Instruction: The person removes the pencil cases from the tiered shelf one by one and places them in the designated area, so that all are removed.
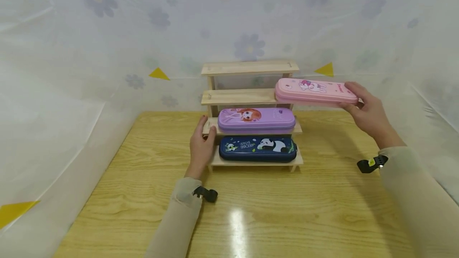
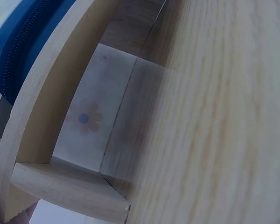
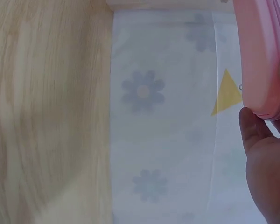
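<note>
My right hand (image 1: 371, 114) pinches the right end of a pink pencil case (image 1: 315, 90) printed with a white cartoon figure. The case's left end is over the right part of the second shelf from the top of a wooden stepped rack (image 1: 238, 96); whether it touches is unclear. In the right wrist view, thumb and fingers hold the pink case's end. My left hand (image 1: 201, 148) holds the rack's left side near the lower shelves, its fingers partly hidden. A purple pencil case (image 1: 256, 118) lies on the third shelf, a dark blue panda pencil case (image 1: 258, 148) on the lowest.
The rack stands on a wood-grain table (image 1: 150, 202) near its back edge. Behind it hangs a pale flowered sheet (image 1: 201, 19), with yellow triangles (image 1: 325, 69) on it. The rack's top shelf (image 1: 250, 67) is bare.
</note>
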Demonstrator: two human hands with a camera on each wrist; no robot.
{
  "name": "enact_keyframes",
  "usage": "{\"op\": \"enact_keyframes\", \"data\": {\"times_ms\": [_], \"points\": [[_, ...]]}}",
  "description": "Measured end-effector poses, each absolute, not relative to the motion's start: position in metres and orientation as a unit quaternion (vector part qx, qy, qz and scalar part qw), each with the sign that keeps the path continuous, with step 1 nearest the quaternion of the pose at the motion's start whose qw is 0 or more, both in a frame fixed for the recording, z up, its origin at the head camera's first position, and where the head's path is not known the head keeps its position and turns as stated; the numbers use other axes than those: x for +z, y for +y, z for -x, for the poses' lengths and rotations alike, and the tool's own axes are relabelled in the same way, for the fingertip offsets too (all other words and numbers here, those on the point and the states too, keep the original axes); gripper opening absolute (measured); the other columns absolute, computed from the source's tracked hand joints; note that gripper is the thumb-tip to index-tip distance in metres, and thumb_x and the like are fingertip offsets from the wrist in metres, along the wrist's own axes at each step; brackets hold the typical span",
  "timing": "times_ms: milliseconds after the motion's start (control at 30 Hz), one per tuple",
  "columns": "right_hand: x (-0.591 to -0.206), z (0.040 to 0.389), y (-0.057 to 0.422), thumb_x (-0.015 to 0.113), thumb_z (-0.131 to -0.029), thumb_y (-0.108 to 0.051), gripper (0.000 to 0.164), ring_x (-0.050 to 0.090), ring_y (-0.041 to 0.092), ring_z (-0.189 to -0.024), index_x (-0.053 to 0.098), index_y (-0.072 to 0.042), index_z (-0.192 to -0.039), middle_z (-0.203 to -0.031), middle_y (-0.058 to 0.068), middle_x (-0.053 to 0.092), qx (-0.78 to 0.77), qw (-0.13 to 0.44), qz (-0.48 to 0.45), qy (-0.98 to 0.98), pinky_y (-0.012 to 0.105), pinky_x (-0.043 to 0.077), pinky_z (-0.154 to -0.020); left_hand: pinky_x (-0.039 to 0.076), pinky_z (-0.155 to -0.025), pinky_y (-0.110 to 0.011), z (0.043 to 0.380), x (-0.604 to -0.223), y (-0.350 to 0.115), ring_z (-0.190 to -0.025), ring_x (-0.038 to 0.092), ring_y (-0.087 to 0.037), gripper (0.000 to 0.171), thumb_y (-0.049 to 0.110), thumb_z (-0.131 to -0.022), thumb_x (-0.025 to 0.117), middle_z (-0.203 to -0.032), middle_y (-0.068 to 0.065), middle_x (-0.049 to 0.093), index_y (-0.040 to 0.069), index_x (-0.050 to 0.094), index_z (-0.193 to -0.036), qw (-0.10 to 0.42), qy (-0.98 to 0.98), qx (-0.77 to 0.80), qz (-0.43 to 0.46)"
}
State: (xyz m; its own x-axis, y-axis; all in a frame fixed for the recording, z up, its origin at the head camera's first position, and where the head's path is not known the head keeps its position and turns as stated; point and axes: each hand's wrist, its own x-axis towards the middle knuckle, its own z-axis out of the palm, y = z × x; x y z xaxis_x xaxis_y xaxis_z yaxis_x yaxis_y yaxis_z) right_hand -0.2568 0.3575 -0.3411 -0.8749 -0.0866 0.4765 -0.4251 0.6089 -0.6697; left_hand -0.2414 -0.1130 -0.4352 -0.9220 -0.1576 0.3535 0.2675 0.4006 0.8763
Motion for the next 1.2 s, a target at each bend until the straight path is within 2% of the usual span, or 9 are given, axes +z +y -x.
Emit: {"op": "enact_keyframes", "data": {"times_ms": [367, 667, 800, 933, 1000, 1100, 1167, 1200], "points": [[-0.351, 0.248, 0.388, 0.065, -0.095, -0.012, 0.063, 0.034, 0.008, -0.138, 0.039, -0.012, -0.153, -0.156, 0.007, 0.036, 0.409, 0.210, -0.086, -0.884, 0.003, 0.036, -0.093, 0.024, -0.117, -0.035, 0.241, -0.435, -0.112, -0.143, 0.031, -0.017, 0.055, 0.038, -0.102, 0.052, -0.156, 0.000, 0.036, 0.014, 0.042, -0.151, 0.197, -0.815, -0.544, 0.034], [-0.359, 0.240, 0.405, 0.061, -0.099, -0.020, 0.060, 0.033, 0.005, -0.137, 0.038, -0.022, -0.154, -0.156, 0.002, 0.037, 0.403, 0.198, -0.053, -0.892, 0.003, 0.036, -0.091, 0.025, -0.117, -0.037, 0.241, -0.436, -0.114, -0.143, 0.032, -0.018, 0.056, 0.039, -0.102, 0.051, -0.156, -0.001, 0.036, 0.013, 0.041, -0.151, 0.201, -0.815, -0.542, 0.036], [-0.363, 0.239, 0.411, 0.059, -0.099, -0.024, 0.061, 0.027, 0.012, -0.143, 0.034, -0.021, -0.155, -0.158, 0.004, 0.033, 0.396, 0.186, -0.039, -0.899, 0.003, 0.035, -0.092, 0.024, -0.117, -0.038, 0.242, -0.436, -0.114, -0.143, 0.031, -0.020, 0.057, 0.039, -0.102, 0.051, -0.156, -0.004, 0.037, 0.010, 0.042, -0.150, 0.205, -0.816, -0.540, 0.040], [-0.369, 0.241, 0.417, 0.059, -0.099, -0.028, 0.063, 0.024, 0.021, -0.145, 0.032, -0.019, -0.156, -0.158, 0.012, 0.031, 0.380, 0.175, -0.026, -0.908, 0.004, 0.034, -0.092, 0.023, -0.118, -0.038, 0.242, -0.436, -0.115, -0.143, 0.031, -0.019, 0.057, 0.040, -0.102, 0.051, -0.156, -0.004, 0.036, 0.010, 0.042, -0.150, 0.205, -0.816, -0.540, 0.039], [-0.373, 0.242, 0.421, 0.060, -0.099, -0.030, 0.064, 0.025, 0.027, -0.145, 0.032, -0.018, -0.156, -0.157, 0.016, 0.031, 0.371, 0.172, -0.022, -0.912, 0.013, 0.036, -0.100, 0.023, -0.118, -0.038, 0.242, -0.435, -0.115, -0.143, 0.031, -0.019, 0.057, 0.040, -0.102, 0.051, -0.156, -0.004, 0.036, 0.011, 0.042, -0.151, 0.205, -0.816, -0.539, 0.040], [-0.381, 0.243, 0.425, 0.060, -0.099, -0.032, 0.066, 0.026, 0.036, -0.143, 0.032, -0.013, -0.156, -0.155, 0.021, 0.032, 0.361, 0.164, -0.019, -0.918, 0.041, 0.035, -0.110, 0.024, -0.117, -0.037, 0.241, -0.435, -0.115, -0.143, 0.031, -0.019, 0.057, 0.040, -0.102, 0.051, -0.157, -0.002, 0.036, 0.013, 0.041, -0.151, 0.203, -0.815, -0.541, 0.041], [-0.385, 0.244, 0.428, 0.059, -0.099, -0.032, 0.066, 0.026, 0.041, -0.142, 0.031, -0.011, -0.155, -0.154, 0.023, 0.032, 0.356, 0.156, -0.019, -0.921, 0.060, 0.031, -0.106, 0.025, -0.117, -0.036, 0.241, -0.435, -0.115, -0.143, 0.031, -0.018, 0.056, 0.039, -0.102, 0.051, -0.157, -0.001, 0.036, 0.014, 0.041, -0.151, 0.200, -0.815, -0.542, 0.040], [-0.387, 0.245, 0.428, 0.058, -0.099, -0.032, 0.067, 0.025, 0.043, -0.142, 0.030, -0.009, -0.155, -0.154, 0.024, 0.031, 0.354, 0.151, -0.018, -0.923, 0.064, 0.030, -0.104, 0.025, -0.117, -0.036, 0.241, -0.434, -0.115, -0.143, 0.031, -0.017, 0.056, 0.039, -0.102, 0.051, -0.156, 0.000, 0.036, 0.015, 0.041, -0.151, 0.198, -0.816, -0.542, 0.039]]}}
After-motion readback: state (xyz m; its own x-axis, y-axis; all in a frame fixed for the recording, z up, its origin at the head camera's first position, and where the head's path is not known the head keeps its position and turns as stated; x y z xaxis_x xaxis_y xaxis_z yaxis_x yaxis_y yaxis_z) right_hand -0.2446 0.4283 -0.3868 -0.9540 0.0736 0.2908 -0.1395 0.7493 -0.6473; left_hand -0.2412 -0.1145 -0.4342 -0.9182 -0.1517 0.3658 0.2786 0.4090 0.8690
